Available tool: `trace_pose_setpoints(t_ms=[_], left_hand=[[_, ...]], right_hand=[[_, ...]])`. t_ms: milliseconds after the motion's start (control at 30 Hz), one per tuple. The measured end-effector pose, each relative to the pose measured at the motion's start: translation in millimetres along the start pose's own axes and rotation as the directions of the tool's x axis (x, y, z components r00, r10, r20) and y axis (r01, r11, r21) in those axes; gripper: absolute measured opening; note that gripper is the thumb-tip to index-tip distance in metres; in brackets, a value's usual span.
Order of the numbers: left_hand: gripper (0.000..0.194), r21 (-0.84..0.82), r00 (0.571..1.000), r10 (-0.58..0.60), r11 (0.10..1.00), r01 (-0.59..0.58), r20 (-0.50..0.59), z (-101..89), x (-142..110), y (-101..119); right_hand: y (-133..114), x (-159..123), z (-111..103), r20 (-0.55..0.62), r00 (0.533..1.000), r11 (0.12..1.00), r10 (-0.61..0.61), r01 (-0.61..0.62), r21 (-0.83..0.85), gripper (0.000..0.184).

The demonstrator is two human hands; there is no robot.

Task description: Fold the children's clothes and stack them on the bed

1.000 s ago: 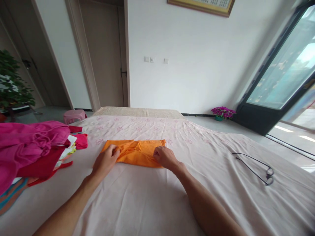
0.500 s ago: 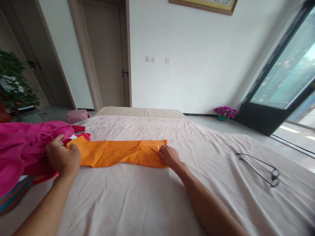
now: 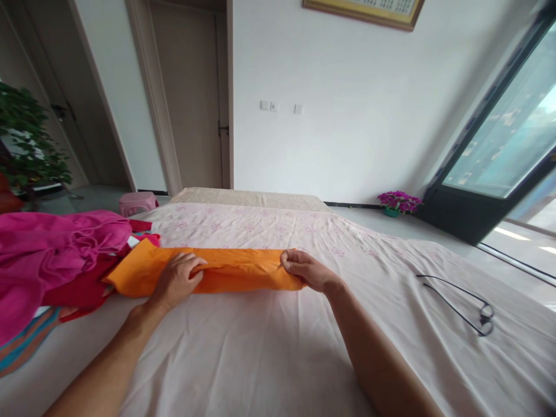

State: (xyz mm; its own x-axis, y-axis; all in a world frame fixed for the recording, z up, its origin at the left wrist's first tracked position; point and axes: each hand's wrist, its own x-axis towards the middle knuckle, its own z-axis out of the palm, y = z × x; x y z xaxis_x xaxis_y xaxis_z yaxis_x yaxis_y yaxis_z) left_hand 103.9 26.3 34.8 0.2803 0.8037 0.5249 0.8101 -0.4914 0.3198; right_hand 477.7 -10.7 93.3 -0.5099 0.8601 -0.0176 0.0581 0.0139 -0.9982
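An orange piece of clothing (image 3: 243,269), folded into a long strip, lies across the sheet in front of me; its exact kind does not show. My left hand (image 3: 180,281) pinches the strip's near layer left of its middle. At the right end, my right hand (image 3: 306,271) grips the cloth between thumb and fingers. The near edge is slightly raised between both hands. Close to the strip's left end sits a heap of clothes, with a magenta garment (image 3: 61,249) on top and a red garment (image 3: 82,284) under it.
Black-framed glasses (image 3: 484,315) rest on the pale flowered sheet (image 3: 243,359) at the right. A striped blue and brown cloth (image 3: 28,341) shows below the heap. Beyond the bed stand a pink stool (image 3: 138,204) and a pot of purple flowers (image 3: 398,201).
My left hand has moved right, from the strip's left end to nearer its middle, and pinches the cloth there. The near edge has lifted a little. My right hand stays at the right end.
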Motion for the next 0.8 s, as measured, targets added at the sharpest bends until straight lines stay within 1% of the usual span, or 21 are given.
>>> trace_pose_setpoints(t_ms=[33, 67, 100, 133, 167, 233, 267, 300, 333, 367, 433, 467, 500, 533, 600, 633, 667, 700, 733, 767, 800], left_hand=[[0.021, -0.086, 1.000, -0.024, 0.996, 0.024, 0.005, -10.7, 2.8, 4.4], [0.020, -0.186, 0.997, -0.051, 0.981, 0.060, 0.053, -21.8, 5.3, 8.8], [0.020, -0.285, 0.987, -0.068, 0.952, 0.108, 0.149, -32.9, 7.0, 12.8], [0.022, -0.368, 0.958, -0.063, 0.915, 0.168, 0.281, -43.0, 7.8, 16.3], [0.025, -0.419, 0.903, -0.036, 0.878, 0.233, 0.427, -51.6, 7.6, 19.1], [0.034, -0.421, 0.743, 0.009, 0.829, 0.369, 0.669, -61.3, 5.4, 22.7], [0.040, -0.385, 0.668, 0.000, 0.817, 0.429, 0.744, -61.5, 4.2, 23.3], [0.044, -0.344, 0.624, -0.031, 0.812, 0.471, 0.780, -58.6, 3.2, 23.2], [0.047, -0.303, 0.626, -0.089, 0.817, 0.491, 0.775, -52.9, 2.8, 22.3], [0.047, -0.260, 0.670, -0.164, 0.834, 0.486, 0.724, -45.1, 2.9, 20.6], [0.043, -0.142, 0.803, -0.288, 0.899, 0.414, 0.521, -26.2, 4.2, 16.0], [0.043, -0.054, 0.853, -0.314, 0.928, 0.368, 0.416, -16.9, 4.7, 13.5], [0.044, 0.039, 0.884, -0.322, 0.944, 0.329, 0.340, -8.6, 4.8, 11.2], [0.044, 0.120, 0.901, -0.319, 0.948, 0.296, 0.295, -1.8, 4.3, 9.3], [0.041, 0.220, 0.924, -0.290, 0.946, 0.237, 0.250, 7.0, 1.4, 7.1], [0.039, 0.248, 0.937, -0.264, 0.946, 0.207, 0.228, 9.2, -0.5, 6.5], [0.039, 0.270, 0.952, -0.232, 0.947, 0.174, 0.201, 10.3, -2.5, 6.1], [0.041, 0.287, 0.966, -0.196, 0.947, 0.141, 0.170, 10.7, -4.4, 5.6], [0.046, 0.302, 0.978, -0.160, 0.947, 0.112, 0.137, 10.6, -5.9, 4.9], [0.051, 0.314, 0.986, -0.130, 0.945, 0.092, 0.102, 10.3, -7.0, 3.8], [0.058, 0.323, 0.992, -0.111, 0.943, 0.085, 0.065, 9.8, -7.7, 2.5]], right_hand=[[-0.4, -1.4, -0.5, 0.124, 0.988, 0.996, 0.088, -0.086, -0.018, 0.038], [0.3, -1.9, -0.5, 0.219, 0.959, 0.984, 0.177, -0.166, -0.068, 0.037], [2.0, -1.5, 0.2, 0.269, 0.930, 0.966, 0.252, -0.223, -0.135, 0.035], [4.6, -0.1, 1.5, 0.268, 0.916, 0.947, 0.298, -0.249, -0.203, 0.033], [8.0, 2.0, 3.3, 0.225, 0.926, 0.933, 0.305, -0.243, -0.266, 0.030], [15.3, 7.6, 8.3, 0.059, 0.973, 0.896, 0.222, -0.180, -0.407, 0.024], [18.6, 10.1, 11.2, -0.027, 0.987, 0.855, 0.158, -0.151, -0.496, 0.021], [21.1, 12.1, 14.3, -0.093, 0.991, 0.795, 0.092, -0.130, -0.593, 0.021], [22.8, 13.3, 17.7, -0.136, 0.990, 0.718, 0.029, -0.115, -0.686, 0.021], [23.5, 13.7, 21.3, -0.156, 0.987, 0.631, -0.027, -0.104, -0.769, 0.025], [23.2, 12.7, 29.4, -0.148, 0.985, 0.462, -0.093, -0.089, -0.882, 0.034], [22.8, 12.0, 33.6, -0.138, 0.984, 0.394, -0.109, -0.085, -0.915, 0.035], [22.8, 11.4, 37.5, -0.138, 0.983, 0.338, -0.118, -0.091, -0.937, 0.031], [23.3, 11.4, 40.9, -0.150, 0.981, 0.294, -0.124, -0.108, -0.950, 0.025], [25.8, 12.9, 45.5, -0.186, 0.973, 0.254, -0.136, -0.147, -0.956, 0.014], [27.0, 14.4, 46.4, -0.209, 0.966, 0.266, -0.151, -0.164, -0.950, 0.014], [27.5, 15.9, 46.5, -0.244, 0.954, 0.312, -0.173, -0.182, -0.932, 0.014], [26.7, 17.3, 45.9, -0.288, 0.938, 0.402, -0.194, -0.192, -0.895, 0.013], [24.2, 18.1, 44.5, -0.343, 0.916, 0.535, -0.210, -0.187, -0.824, 0.013], [19.9, 18.1, 42.7, -0.395, 0.894, 0.689, -0.210, -0.151, -0.709, 0.015], [13.8, 17.0, 40.5, -0.431, 0.881, 0.831, -0.196, -0.083, -0.550, 0.020]])
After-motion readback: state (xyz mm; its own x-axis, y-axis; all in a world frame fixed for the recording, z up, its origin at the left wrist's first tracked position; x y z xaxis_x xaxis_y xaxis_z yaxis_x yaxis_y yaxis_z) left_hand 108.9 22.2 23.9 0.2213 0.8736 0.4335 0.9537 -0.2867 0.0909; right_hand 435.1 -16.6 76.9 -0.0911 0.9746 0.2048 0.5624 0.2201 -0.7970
